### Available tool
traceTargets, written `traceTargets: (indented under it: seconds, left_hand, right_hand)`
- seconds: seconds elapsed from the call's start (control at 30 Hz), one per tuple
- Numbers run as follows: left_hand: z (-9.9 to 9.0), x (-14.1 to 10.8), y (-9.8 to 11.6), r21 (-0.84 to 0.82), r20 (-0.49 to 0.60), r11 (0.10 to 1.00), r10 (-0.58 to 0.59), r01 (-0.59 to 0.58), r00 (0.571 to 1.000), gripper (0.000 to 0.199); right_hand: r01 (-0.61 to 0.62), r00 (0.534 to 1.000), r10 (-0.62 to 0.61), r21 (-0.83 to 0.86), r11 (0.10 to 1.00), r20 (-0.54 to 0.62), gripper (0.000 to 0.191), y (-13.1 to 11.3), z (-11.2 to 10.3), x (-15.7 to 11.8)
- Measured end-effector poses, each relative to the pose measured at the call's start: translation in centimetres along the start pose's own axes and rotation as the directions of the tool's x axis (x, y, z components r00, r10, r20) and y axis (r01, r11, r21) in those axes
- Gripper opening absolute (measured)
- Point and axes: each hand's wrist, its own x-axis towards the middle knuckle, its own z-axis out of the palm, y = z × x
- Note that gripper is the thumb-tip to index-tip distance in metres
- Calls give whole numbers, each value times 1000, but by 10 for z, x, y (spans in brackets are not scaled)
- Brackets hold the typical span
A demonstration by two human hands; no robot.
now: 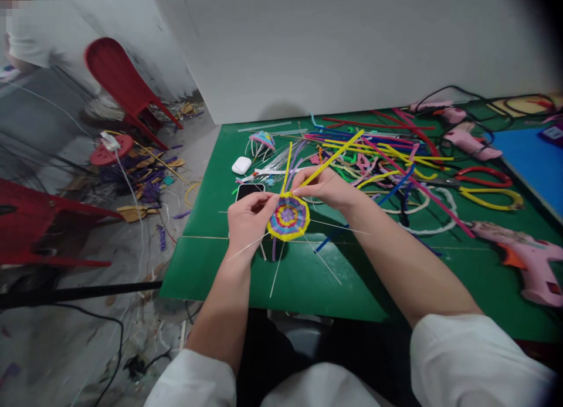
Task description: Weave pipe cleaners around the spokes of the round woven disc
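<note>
A round woven disc (288,217) with a yellow rim and rings of purple, blue and red is held above the green table. Thin pale spokes stick out around it. My left hand (251,219) pinches the disc's upper left edge between thumb and fingers. At the top edge my right hand (323,187) has its fingers closed on a yellow pipe cleaner (336,156), whose free end points up and to the right. Another yellow end stands up from the disc between the hands. Exactly how the strip meets the rim is hidden by the fingertips.
Behind the hands, the green table (202,266) bears a pile of coloured pipe cleaners (378,155), a white case (241,165) and a phone (250,191). To the right lie scissors (490,199) and pink glue guns (534,260). Red chairs (118,73) and a person (33,31) are at left.
</note>
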Motion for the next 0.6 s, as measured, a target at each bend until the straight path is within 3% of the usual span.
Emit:
traceTargets:
  seconds: [0.17, 0.4, 0.6]
  left_hand:
    - [-3, 2, -1, 27, -11, 1000, 13, -13, 1000, 15]
    - [-6, 6, -3, -6, -62, 1000, -20, 20, 998, 18]
    - [-2, 6, -7, -32, -120, 999, -9, 6, 993, 17]
  right_hand:
    - [5, 999, -5, -12, 1000, -33, 17, -2, 1, 0]
    - [-28, 988, 26, 7, 1000, 155, 33, -6, -7, -2]
    - [8, 1000, -9, 27, 1000, 5, 27, 3, 0, 3]
